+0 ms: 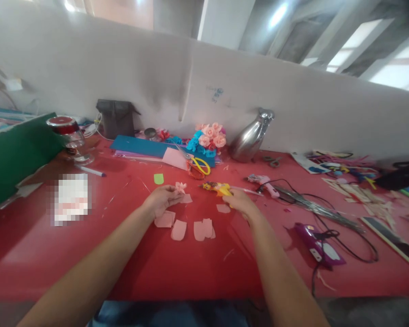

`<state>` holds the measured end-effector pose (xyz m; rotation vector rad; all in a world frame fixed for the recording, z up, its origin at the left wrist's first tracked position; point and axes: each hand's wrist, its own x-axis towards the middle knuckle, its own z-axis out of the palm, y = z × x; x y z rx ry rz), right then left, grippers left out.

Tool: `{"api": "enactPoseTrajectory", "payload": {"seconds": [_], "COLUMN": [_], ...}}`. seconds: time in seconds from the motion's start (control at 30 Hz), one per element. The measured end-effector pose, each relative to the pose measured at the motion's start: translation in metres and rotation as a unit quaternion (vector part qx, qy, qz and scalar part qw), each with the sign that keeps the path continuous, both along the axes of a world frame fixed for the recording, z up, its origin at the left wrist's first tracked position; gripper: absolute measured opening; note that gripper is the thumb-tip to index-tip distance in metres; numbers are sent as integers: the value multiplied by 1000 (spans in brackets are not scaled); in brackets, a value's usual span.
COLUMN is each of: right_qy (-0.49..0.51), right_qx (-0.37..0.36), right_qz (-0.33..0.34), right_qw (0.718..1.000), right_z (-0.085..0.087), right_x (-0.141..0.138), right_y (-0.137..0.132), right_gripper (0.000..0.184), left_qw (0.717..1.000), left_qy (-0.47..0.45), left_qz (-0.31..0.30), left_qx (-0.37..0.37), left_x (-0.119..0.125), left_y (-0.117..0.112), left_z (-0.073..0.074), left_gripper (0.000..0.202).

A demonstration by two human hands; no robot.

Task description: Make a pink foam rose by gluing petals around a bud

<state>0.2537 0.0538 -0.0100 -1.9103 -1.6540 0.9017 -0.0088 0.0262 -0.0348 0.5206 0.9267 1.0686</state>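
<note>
My left hand is closed around a small pink paper flower bud held just above the red table. My right hand grips a yellow glue gun whose nozzle points left toward the bud. Several cut pink petals lie on the table just in front of both hands, and one more petal lies beside my right hand.
Behind the hands lie yellow-handled scissors, a bunch of finished pink and blue paper flowers, blue foam sheets and a steel flask. To the right are a purple device with black cables, wires and paper strips. A glass stands at the left.
</note>
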Motion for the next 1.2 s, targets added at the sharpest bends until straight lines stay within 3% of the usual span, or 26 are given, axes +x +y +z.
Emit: {"api": "enactPoseTrajectory", "payload": {"seconds": [0.13, 0.27, 0.37, 0.53, 0.77, 0.93, 1.2], "right_qy": [114, 374, 404, 326, 154, 46, -91], "right_qx": [16, 10, 10, 64, 26, 52, 72], "right_qz": [2, 30, 11, -4, 74, 144, 149], "right_qw": [993, 927, 915, 943, 985, 987, 982], "right_z": [9, 23, 28, 25, 26, 24, 15], "right_x": [-10, -20, -27, -31, -34, -42, -42], "right_y": [-13, -26, -30, -36, -48, -53, -54], "right_gripper": [17, 36, 35, 35, 30, 30, 33], "left_qw": [1000, 1000, 1000, 999, 1000, 1000, 1000], "left_qy": [-1, -6, -21, -30, -25, -14, -10], "left_qz": [0, 2, 4, 8, 19, 20, 21], "left_qx": [-2, -6, 1, -6, 6, 1, -1], "left_x": [0, -1, -2, -2, -1, 1, 1], "left_y": [0, 1, 1, 1, 1, 1, 1], "left_z": [-1, -4, -6, -7, -9, -6, -5], "left_gripper": [10, 9, 11, 13, 11, 11, 10]}}
